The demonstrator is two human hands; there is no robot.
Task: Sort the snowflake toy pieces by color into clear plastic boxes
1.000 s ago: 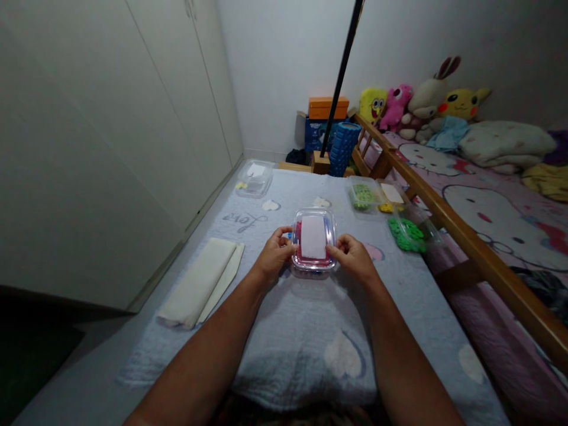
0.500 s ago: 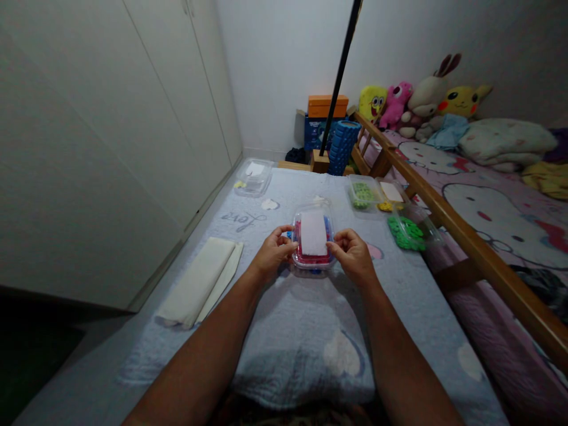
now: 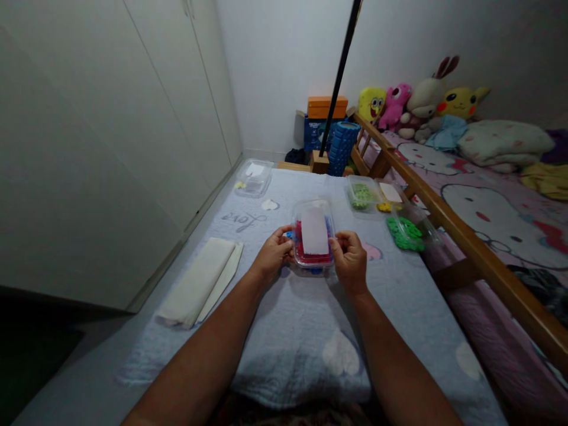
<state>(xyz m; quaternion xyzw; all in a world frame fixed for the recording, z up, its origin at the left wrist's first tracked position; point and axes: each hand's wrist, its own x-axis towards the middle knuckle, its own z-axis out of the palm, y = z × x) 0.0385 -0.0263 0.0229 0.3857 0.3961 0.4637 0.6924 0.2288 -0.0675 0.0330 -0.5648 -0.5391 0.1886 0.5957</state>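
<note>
A clear plastic box [image 3: 312, 260] with a white label on top is in front of me, with red and blue pieces showing through it. Blue also shows under its front edge; whether a second box lies beneath I cannot make out. My left hand [image 3: 275, 253] grips the box's left edge, fingers curled against the side. On the opposite edge, my right hand [image 3: 350, 258] is closed, its thumb pressed along the rim and its fingers bent behind.
Folded cream cloth or paper [image 3: 199, 281] lies left on the blue-grey tablecloth [image 3: 302, 331]. Another clear box [image 3: 255, 177] stands far left. At the right are boxes with light green pieces [image 3: 361, 195], yellow pieces [image 3: 388, 207] and green pieces [image 3: 404, 234]. A wooden bed rail [image 3: 470, 248] borders that side.
My right hand has curled its fingers in and turned slightly more upright at the box's edge. The box and its label have shifted very slightly; my left hand stays nearly still.
</note>
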